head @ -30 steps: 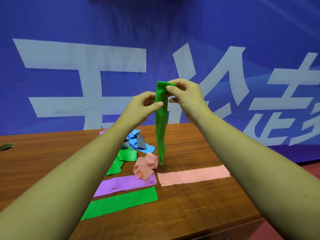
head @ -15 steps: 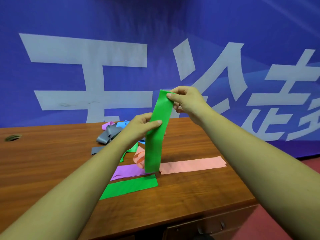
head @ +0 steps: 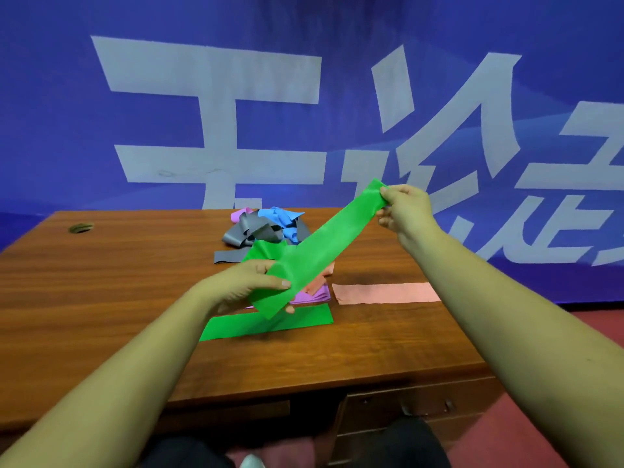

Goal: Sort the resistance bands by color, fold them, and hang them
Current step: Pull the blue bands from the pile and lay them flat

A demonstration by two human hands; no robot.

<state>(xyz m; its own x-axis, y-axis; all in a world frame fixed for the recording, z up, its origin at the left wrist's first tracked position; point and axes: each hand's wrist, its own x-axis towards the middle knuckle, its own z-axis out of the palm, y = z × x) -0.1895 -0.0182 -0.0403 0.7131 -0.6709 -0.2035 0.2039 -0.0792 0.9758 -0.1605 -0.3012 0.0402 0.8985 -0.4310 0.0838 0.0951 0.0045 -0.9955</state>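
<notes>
- Hidden parts: the held green band (head: 320, 251) and the left hand (head: 246, 288) cover most of a purple band (head: 314, 295) and a crumpled pink band (head: 325, 275), both just behind the flat green band (head: 297, 320). Only their edges show.
- Hard to read: a green fold (head: 265, 249) further behind the flat green band may belong to the held band or to a separate one; this cannot be told.
- Tangled pile: grey bands (head: 250, 233) and blue bands (head: 283, 221) lie knotted together well behind the flat green band, so their number is unclear.
- Hands: the left hand pinches the held band's lower end directly above the flat green band, thumb on top. The right hand (head: 405, 211) pinches the upper end, up and to the right.
- Shape and material: the held band is a thin, smooth, slightly glossy strip, drawn taut on a diagonal in the air.
- Laid-out strips: the flat green band and, to its right, a flat pink band (head: 385, 293) are long rectangles on the wood-grain tabletop (head: 118, 282).
</notes>
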